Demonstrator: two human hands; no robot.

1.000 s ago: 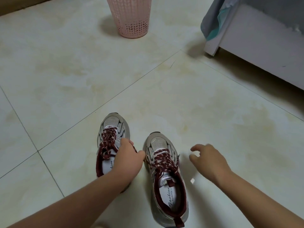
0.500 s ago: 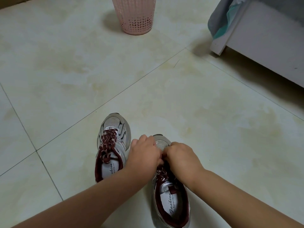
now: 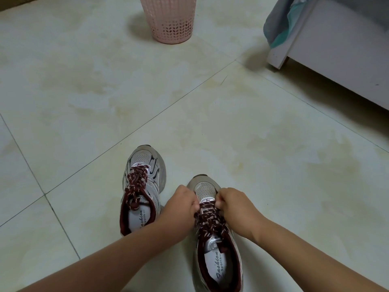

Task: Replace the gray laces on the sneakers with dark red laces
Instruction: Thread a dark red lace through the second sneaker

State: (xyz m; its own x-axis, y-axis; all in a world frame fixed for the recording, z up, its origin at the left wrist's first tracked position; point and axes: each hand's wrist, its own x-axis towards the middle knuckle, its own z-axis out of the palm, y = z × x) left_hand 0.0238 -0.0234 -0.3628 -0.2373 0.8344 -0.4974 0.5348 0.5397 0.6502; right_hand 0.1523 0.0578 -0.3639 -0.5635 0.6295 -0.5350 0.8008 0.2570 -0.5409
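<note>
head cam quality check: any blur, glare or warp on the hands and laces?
Head view: soft even light, no glare on the floor tiles; dim shadow beside the pink basket and under the white furniture. Wide-angle bowing shows in the tile seams. Left hand, right hand and dark red laces read slightly soft, without motion streaks.

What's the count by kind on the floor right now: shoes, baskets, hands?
Silver-grey mesh sneakers with dark red laces: 2, left one and right one
Pink perforated plastic basket: 1
Bare hands at the right sneaker's laces: 2, left hand and right hand
Total: 5
</note>
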